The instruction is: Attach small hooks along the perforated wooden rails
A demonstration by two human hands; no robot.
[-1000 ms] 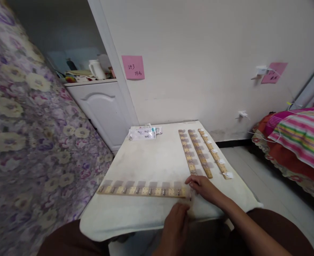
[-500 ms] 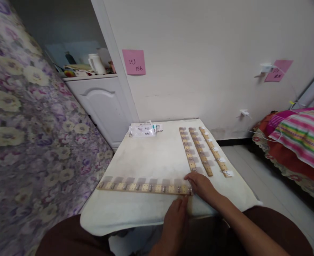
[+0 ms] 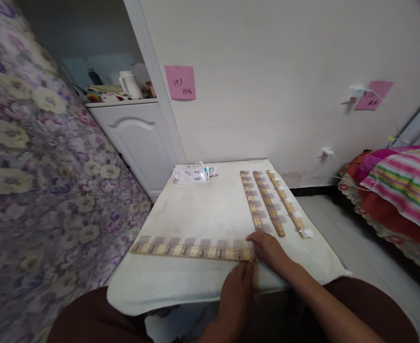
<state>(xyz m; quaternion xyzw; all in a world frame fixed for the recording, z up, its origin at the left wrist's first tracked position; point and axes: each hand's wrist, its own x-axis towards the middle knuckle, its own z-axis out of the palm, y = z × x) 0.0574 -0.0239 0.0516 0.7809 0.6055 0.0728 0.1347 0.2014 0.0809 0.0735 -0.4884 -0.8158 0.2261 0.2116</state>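
A long wooden strip [image 3: 192,251] with a row of small metal pieces lies crosswise near the front of the white-covered table [image 3: 203,214]. My right hand [image 3: 269,250] rests at the strip's right end, its fingers curled down onto that end. My left hand [image 3: 236,290] lies just below the same end at the table's front edge, fingers together and pointing at it; I cannot make out anything in it. Three more wooden strips [image 3: 269,204] lie side by side on the right half of the table, running away from me.
Small plastic packets [image 3: 192,174] lie at the table's far edge. A floral-covered bed [image 3: 35,166] runs along the left, a white cabinet [image 3: 135,138] stands behind, and a striped blanket [image 3: 403,186] lies at the right. Pink notes [image 3: 180,82] hang on the wall.
My left hand has moved up from the table's edge toward the strip's right end. My right hand stays at that end. The view has shifted slightly.
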